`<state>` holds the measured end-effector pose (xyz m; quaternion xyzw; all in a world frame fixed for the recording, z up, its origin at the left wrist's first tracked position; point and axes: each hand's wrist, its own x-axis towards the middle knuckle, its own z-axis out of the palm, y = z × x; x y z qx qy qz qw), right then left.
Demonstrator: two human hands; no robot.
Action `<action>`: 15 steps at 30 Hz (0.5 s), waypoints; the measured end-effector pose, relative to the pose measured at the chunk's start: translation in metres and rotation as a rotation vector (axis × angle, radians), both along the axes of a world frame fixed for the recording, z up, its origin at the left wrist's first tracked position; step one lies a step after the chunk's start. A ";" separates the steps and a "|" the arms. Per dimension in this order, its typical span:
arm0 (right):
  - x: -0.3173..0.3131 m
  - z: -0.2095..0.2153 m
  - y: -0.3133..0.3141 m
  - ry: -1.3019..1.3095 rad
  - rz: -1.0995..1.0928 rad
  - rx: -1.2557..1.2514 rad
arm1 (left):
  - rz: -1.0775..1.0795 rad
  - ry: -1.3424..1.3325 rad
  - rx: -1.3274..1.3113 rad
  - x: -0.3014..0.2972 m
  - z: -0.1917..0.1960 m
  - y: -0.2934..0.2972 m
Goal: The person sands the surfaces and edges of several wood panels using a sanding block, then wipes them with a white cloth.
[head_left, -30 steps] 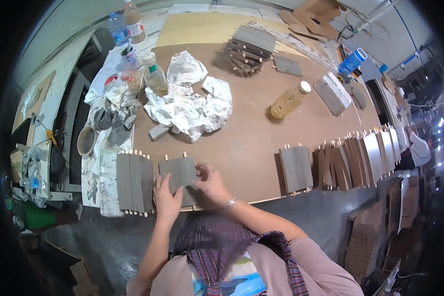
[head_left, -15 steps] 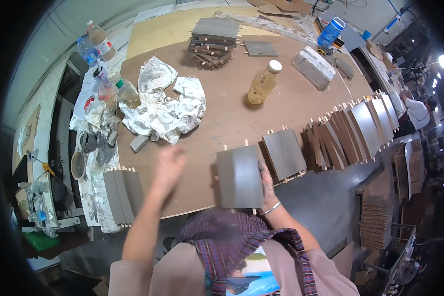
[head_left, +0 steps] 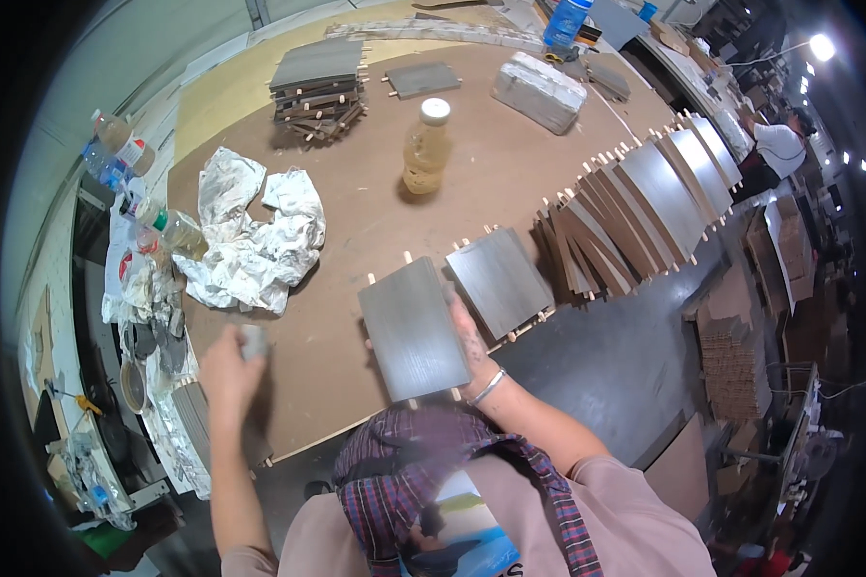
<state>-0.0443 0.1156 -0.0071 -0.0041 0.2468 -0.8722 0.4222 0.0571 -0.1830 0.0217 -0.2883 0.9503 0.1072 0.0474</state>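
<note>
My right hand point(head_left: 471, 348) is closed on the right edge of a grey wooden panel point(head_left: 414, 332) with pale dowel pegs sticking out of its ends. The panel is tilted up over the front edge of the table, its broad face showing. My left hand point(head_left: 227, 373) grips a small grey block point(head_left: 252, 341) between thumb and fingers, just below a crumpled white cloth point(head_left: 260, 240). Another pegged panel point(head_left: 498, 279) lies right beside the held one. Part of a stack of panels point(head_left: 192, 413) shows behind my left wrist.
A long row of leaning panels point(head_left: 635, 212) runs along the right edge. Farther back stand a pile of panels point(head_left: 318, 87), a bottle of yellowish liquid point(head_left: 428, 149) and a wrapped white block point(head_left: 541, 91). Bottles point(head_left: 125, 144) line the left side. Another person point(head_left: 779, 144) is at far right.
My left hand has moved down and left and has picked up the small grey block that lay by the cloth. The view has shifted; my right hand still holds the panel.
</note>
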 end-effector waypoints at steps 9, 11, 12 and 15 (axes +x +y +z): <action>0.012 -0.024 -0.011 0.249 0.070 0.202 | -0.905 0.601 0.382 -0.023 0.039 0.153; 0.017 -0.024 -0.008 0.492 0.070 0.269 | -0.789 0.705 0.267 -0.052 0.033 0.129; 0.021 -0.015 -0.010 0.594 0.090 0.295 | -0.721 0.702 0.230 -0.062 0.026 0.112; 0.027 0.003 -0.007 0.699 0.091 0.374 | -0.649 0.740 0.114 -0.073 0.034 0.097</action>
